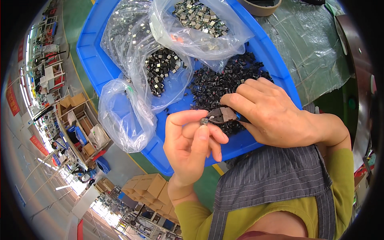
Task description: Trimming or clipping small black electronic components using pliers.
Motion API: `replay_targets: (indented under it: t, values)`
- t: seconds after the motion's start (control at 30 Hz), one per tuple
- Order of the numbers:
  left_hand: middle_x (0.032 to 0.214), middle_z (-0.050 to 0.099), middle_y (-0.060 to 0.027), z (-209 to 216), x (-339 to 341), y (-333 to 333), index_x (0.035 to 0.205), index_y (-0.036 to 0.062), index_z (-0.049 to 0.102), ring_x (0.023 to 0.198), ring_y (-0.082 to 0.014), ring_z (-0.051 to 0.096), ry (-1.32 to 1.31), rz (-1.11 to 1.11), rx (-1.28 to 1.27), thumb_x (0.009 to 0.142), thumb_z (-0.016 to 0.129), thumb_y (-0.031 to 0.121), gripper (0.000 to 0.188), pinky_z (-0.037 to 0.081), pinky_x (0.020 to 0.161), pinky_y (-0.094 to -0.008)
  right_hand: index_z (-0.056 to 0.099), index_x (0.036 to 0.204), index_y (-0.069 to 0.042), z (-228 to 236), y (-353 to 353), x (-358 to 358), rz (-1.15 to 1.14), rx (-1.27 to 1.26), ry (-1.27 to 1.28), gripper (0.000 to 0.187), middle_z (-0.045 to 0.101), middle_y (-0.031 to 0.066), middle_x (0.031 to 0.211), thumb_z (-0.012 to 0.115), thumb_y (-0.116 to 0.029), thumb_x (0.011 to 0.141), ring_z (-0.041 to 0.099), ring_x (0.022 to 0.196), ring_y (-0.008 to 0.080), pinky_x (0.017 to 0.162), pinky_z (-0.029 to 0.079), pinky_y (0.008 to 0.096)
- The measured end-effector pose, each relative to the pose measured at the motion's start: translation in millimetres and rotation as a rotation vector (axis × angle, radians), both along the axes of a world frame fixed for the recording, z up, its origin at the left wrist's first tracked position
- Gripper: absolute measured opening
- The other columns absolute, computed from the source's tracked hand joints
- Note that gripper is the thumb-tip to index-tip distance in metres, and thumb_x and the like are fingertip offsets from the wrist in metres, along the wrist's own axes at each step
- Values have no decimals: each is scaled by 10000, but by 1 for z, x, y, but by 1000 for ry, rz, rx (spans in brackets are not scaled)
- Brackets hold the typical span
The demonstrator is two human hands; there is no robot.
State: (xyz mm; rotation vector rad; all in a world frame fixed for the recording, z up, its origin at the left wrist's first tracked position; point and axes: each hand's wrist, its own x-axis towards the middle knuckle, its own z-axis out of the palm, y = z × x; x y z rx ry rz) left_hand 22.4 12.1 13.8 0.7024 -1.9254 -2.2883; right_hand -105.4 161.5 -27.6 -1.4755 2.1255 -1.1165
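My left hand [188, 144] pinches a small metal-cased part [205, 121] between thumb and forefinger, its other fingers curled. My right hand [272, 114] is closed round a pair of pliers [224, 115] with a dark, worn head; a bit of blue shows at the handle, most of which the hand hides. The jaws meet the small part at my left fingertips. Beneath both hands lies a heap of small black plastic pieces [224, 82] in a large blue tray [90, 52].
Inside the tray, clear plastic bags hold many small silver parts [202, 20] and black-and-silver parts [160, 68]. A crumpled clear bag [126, 116] hangs over the left rim. Plastic sheeting [308, 48] covers the surface at right, near a round tan container [260, 7]. Cardboard boxes [150, 188] stand below left.
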Motion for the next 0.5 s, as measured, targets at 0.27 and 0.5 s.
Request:
replay_targets:
  t: [0.27,0.5]
  values:
    - [811,647,-174,-1,1,0,1174,-12,382,535,-113,560,19,-17,-11,952,426,8,228,456,510,-210,532,915,-47,-1,1,1,0,14,110,208,494,82,774,598,-64,718,518,752,253,660,383,357]
    - [723,652,-154,-4,-3,11,1129,-32,434,448,-105,538,45,59,-346,961,469,99,216,363,417,-174,535,909,-50,0,0,1,-48,25,162,200,479,73,761,592,-68,718,501,739,242,652,369,354]
